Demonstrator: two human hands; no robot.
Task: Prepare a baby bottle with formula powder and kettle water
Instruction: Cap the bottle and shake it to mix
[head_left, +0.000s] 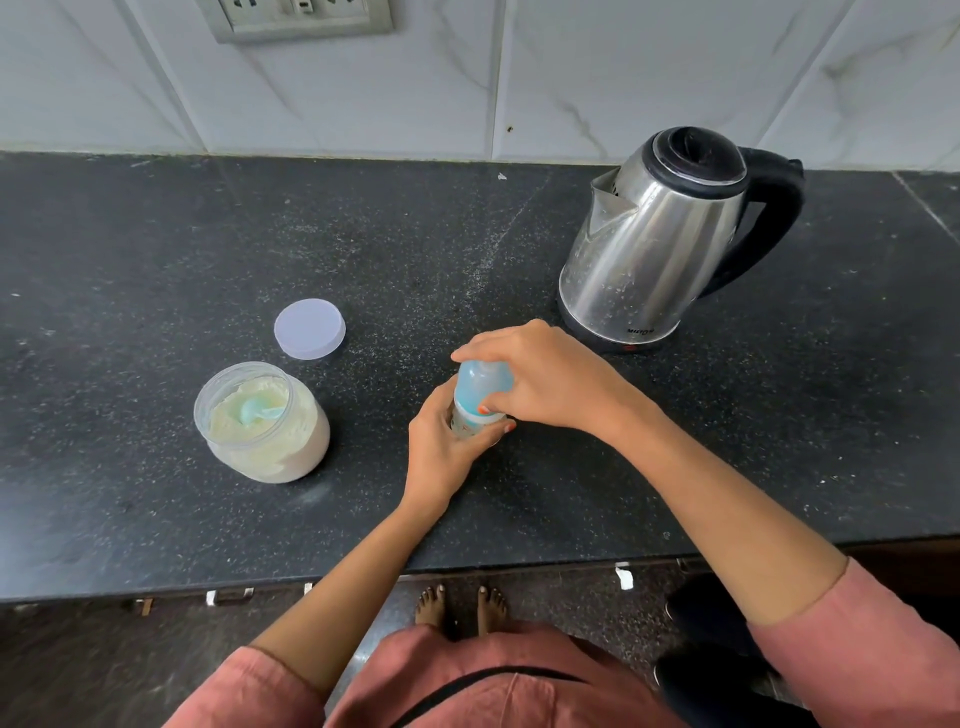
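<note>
We have both grips on the baby bottle (470, 410), which stands upright on the dark counter (156, 260). Our left grip (441, 447) is wrapped round the lower body, fingers curled about it, holding it steady. Our right grip (540, 379) comes over from above and clasps the pale blue cap (483, 375), thumb down at the teal collar, fingers over the dome. So both are closed on the bottle, one low and one high.

Well to the left of the left grip stands the jar of formula powder (265, 441), open and nearly full, with a blue scoop (257, 410) lying in the powder. Its lid (310, 328) lies flat on the counter just behind the jar, farther from us than either grip. Beyond the right grip and a little to its right stands the steel kettle (649, 244), lid down, near the hand but not touching it.

We judge this to be a twisting step at the top of the bottle, though we cannot tell whether the cap is coming off or going on. The left grip hides most of the body, so we cannot tell whether powder or water is inside. If the bottle is empty, nearly everything remains: scoop, pour, close, shake. If it is filled, only closing and mixing remain, plus putting the lid back on the jar.
</note>
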